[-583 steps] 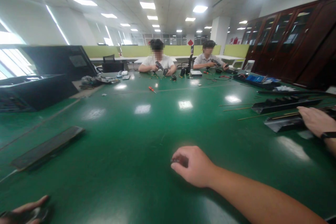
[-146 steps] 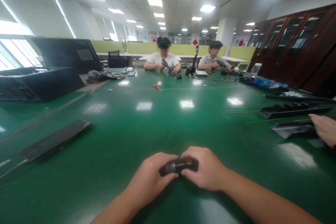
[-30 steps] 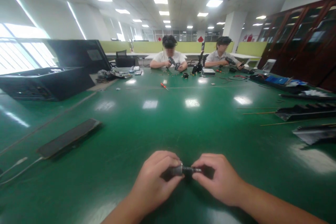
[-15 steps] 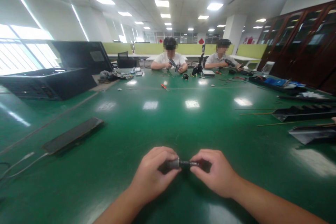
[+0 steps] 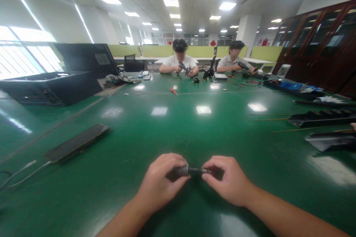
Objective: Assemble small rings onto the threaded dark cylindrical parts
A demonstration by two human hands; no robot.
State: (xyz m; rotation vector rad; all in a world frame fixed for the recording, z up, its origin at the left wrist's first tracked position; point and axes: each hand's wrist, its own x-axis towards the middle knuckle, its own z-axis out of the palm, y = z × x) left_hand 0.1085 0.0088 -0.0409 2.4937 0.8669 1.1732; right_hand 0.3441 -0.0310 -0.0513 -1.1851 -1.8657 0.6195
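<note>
Low in the head view, my left hand is closed around the wide grey end of a small cylinder with a thin dark shaft. This piece lies level, just above the green table, its shaft pointing right. My right hand pinches the shaft's far tip, where a bit of shiny metal shows, between thumb and fingers. The fingers partly hide both ends, and blur keeps me from telling the exact kind of part.
A dark flat bar with a white cable lies on the green table to the left. A large black case stands behind it. Black trays and thin rods line the right. Two people sit opposite; a red screwdriver lies before them.
Both hands and the cylinder with the shaft have shifted very slightly up and left in the picture. The grip at both ends looks the same.
</note>
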